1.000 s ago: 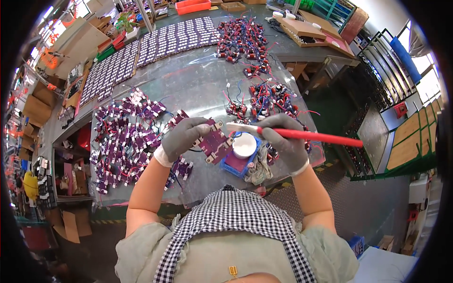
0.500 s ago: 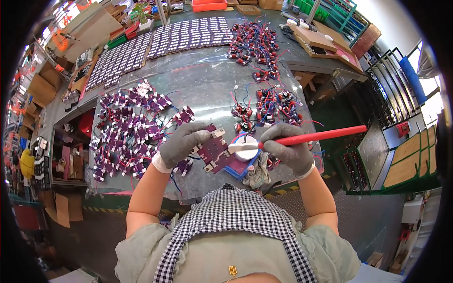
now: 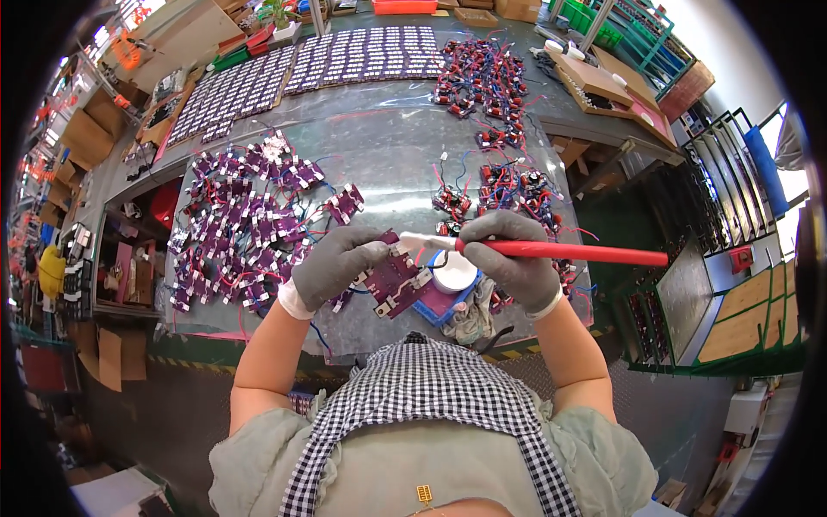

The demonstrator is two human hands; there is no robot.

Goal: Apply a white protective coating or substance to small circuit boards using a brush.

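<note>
My left hand point(image 3: 340, 271), in a grey glove, grips a purple circuit board point(image 3: 392, 280) with pale metal pads. My right hand point(image 3: 508, 263), gloved alike, holds a red-handled brush point(image 3: 594, 254), its white-coated end at the board's upper corner; contact is unclear. Below and behind them a white tub point(image 3: 457, 276) sits in a blue tray point(image 3: 428, 312), partly hidden, beside a crumpled grey cloth point(image 3: 469, 320). A heap of wired purple boards point(image 3: 233, 224) lies left of my hands; piles of boards with red components point(image 3: 508, 189) lie beyond my right hand.
Rows of boards point(image 3: 362, 60) cover the back of the metal table point(image 3: 388, 146). Cardboard trays point(image 3: 594, 86) stand at the back right, an orange bin point(image 3: 405, 6) at the back. A green-framed rack point(image 3: 732, 319) stands right, an open shelf point(image 3: 129, 284) left.
The board in my left hand has moved slightly down. The brush end came down to the board's right pad, then shifted up and left to its upper corner.
</note>
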